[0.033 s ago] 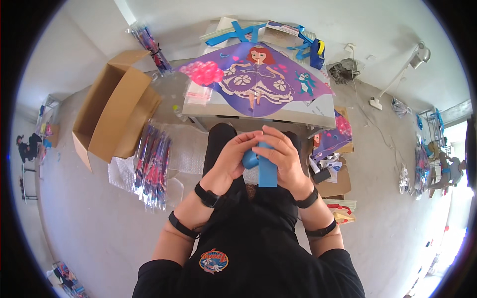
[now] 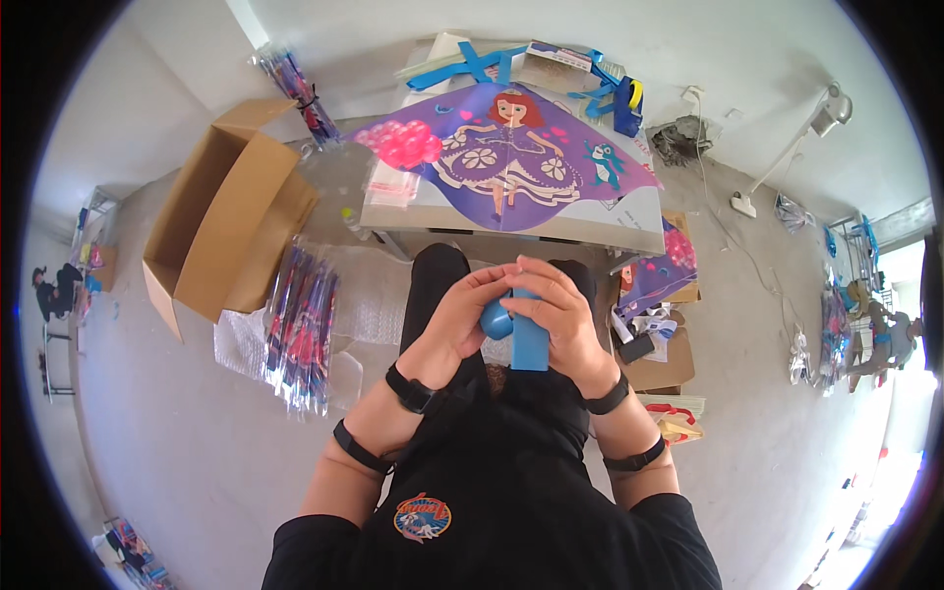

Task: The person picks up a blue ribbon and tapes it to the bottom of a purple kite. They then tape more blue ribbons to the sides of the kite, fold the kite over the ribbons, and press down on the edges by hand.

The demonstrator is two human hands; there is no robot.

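Note:
Above my lap, both hands are brought together around a smooth blue strip [image 2: 529,344]. One flat, wide length of it hangs down by the right palm. Beside that, a rounded blue part [image 2: 498,321] bulges out between the hands; whether it is one piece with the strip I cannot tell. My left hand [image 2: 464,313] is closed, thumb and fingers pinching at the top of the blue piece. My right hand [image 2: 565,320] curls its fingers over the flat length. The fingertips meet, and they hide the upper end of the strip.
A purple kite-shaped printed sheet [image 2: 506,162] covers much of the table [image 2: 629,234] ahead. Behind it are blue strips [image 2: 472,67] and a blue tape dispenser [image 2: 627,106]. An open cardboard box [image 2: 236,211] and wrapped bundles [image 2: 303,329] stand left; another carton [image 2: 669,369] sits right.
The rounded blue part shows slightly more between my hands, and the right fingers have shifted a little. Everything else looks the same.

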